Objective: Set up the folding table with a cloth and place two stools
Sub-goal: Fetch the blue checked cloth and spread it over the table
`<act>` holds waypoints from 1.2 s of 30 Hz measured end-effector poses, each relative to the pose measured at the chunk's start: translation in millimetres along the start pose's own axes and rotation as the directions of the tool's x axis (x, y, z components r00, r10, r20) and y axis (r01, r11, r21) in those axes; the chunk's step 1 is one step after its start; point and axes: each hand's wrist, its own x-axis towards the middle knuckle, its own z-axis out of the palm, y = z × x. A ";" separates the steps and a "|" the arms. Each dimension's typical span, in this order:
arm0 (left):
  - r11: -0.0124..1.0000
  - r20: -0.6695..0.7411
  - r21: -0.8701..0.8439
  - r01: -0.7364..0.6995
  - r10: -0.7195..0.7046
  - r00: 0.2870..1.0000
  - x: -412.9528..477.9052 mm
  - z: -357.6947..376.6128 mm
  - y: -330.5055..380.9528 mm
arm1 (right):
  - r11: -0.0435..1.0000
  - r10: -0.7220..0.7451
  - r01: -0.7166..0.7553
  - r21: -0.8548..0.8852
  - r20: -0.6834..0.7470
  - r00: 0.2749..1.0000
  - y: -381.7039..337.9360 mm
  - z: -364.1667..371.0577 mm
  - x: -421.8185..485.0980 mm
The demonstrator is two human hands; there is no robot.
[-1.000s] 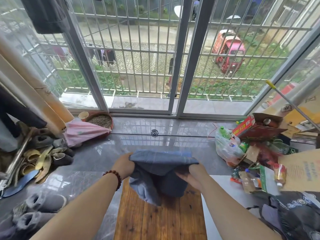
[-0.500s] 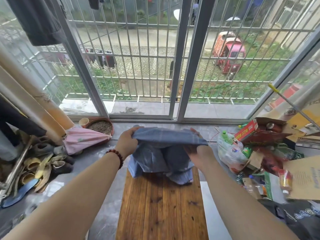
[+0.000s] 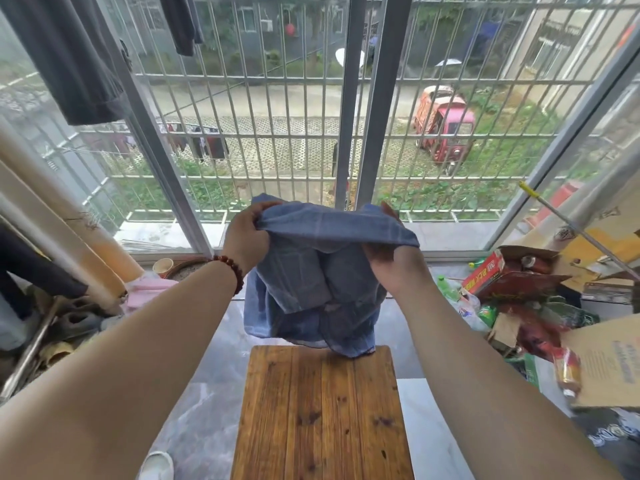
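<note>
Aloft, cloth point(image 3: 322, 292) gripped between left hand point(image 3: 247, 239), right hand point(image 3: 398, 263)

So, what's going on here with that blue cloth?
A person holds a blue cloth up above the far end of a wooden table. The left hand pinches its upper edge on one side and the right hand grips the other. The cloth hangs bunched and partly folded, not spread on the table yet. No stools are in view.

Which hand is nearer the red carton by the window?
Right. The right hand grips the blue cloth at its edge, left of the red carton; the left hand grips the opposite edge, farther left.
</note>
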 end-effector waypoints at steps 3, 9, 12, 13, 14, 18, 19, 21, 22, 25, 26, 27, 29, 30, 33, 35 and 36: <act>0.996 -0.032 0.004 -0.090 0.090 0.995 6.5 -5.7 13.8 | 1.000 -0.021 0.020 0.013 0.043 0.999 -11.2 10.9 -2.8; 0.990 -0.030 -0.031 -0.141 0.140 0.990 9.1 -13.1 31.6 | 0.996 -0.037 0.047 -0.079 0.124 0.992 -24.4 23.1 -14.3; 0.990 -0.017 -0.033 -0.136 0.135 0.991 1.2 -12.9 28.0 | 0.986 -0.003 0.024 -0.163 0.126 0.992 -21.1 16.2 -20.0; 0.990 -0.014 -0.025 -0.138 0.138 0.990 -1.1 -12.2 24.4 | 0.985 0.001 0.018 -0.174 0.107 0.994 -18.5 12.5 -21.1; 0.989 -0.009 -0.017 -0.144 0.143 0.990 -2.9 -11.4 20.2 | 0.984 0.007 0.008 -0.181 0.082 0.997 -16.3 8.9 -21.9; 0.993 0.015 -0.005 -0.114 0.115 0.993 -6.1 -6.4 2.7 | 0.970 0.038 -0.031 -0.241 0.023 0.999 -5.5 -6.6 -18.3; 0.994 0.017 0.002 -0.106 0.106 0.994 -5.7 -5.1 -0.5 | 0.963 0.043 -0.037 -0.265 0.014 0.999 -2.5 -10.9 -15.8; 0.996 0.027 0.019 -0.086 0.086 0.996 -2.4 -1.1 -7.0 | 0.960 0.052 -0.045 -0.277 0.017 0.999 0.4 -15.8 -10.8; 0.997 0.032 0.029 -0.074 0.073 0.997 0.3 1.1 -10.0 | 0.961 0.055 -0.045 -0.274 0.031 0.998 0.9 -17.4 -7.6; 0.998 0.044 0.051 -0.045 0.043 0.998 12.4 8.2 -18.3 | 0.943 0.077 -0.079 -0.323 -0.018 0.997 2.7 -20.5 7.4; 0.998 0.048 0.050 -0.049 0.047 0.998 16.0 10.0 -19.7 | 0.943 0.088 -0.098 -0.319 -0.046 0.995 3.2 -21.2 11.7; 0.997 0.051 0.053 -0.057 0.054 0.997 20.8 11.7 -20.5 | 0.943 0.085 -0.098 -0.319 -0.055 0.995 3.5 -22.5 18.5; 0.995 0.048 0.071 -0.064 0.061 0.997 32.6 14.5 -21.1 | 0.951 0.064 -0.067 -0.302 -0.020 0.998 3.3 -22.0 29.2; 0.995 0.046 0.080 -0.063 0.060 0.997 38.3 15.5 -20.5 | 0.956 0.062 -0.062 -0.285 -0.010 0.998 2.2 -19.7 32.9; 0.994 0.043 0.087 -0.065 0.062 0.997 52.6 17.7 -13.3 | 0.967 0.052 -0.055 -0.250 -0.017 0.998 -4.5 -16.0 48.5; 0.991 0.025 0.095 -0.090 0.088 0.996 60.4 18.8 -4.2 | 0.972 0.055 -0.062 -0.225 -0.037 0.998 -10.7 -12.1 58.4; 0.989 0.014 0.103 -0.105 0.104 0.994 64.1 18.7 1.4 | 0.971 0.048 -0.055 -0.234 -0.034 0.998 -14.6 -8.7 62.0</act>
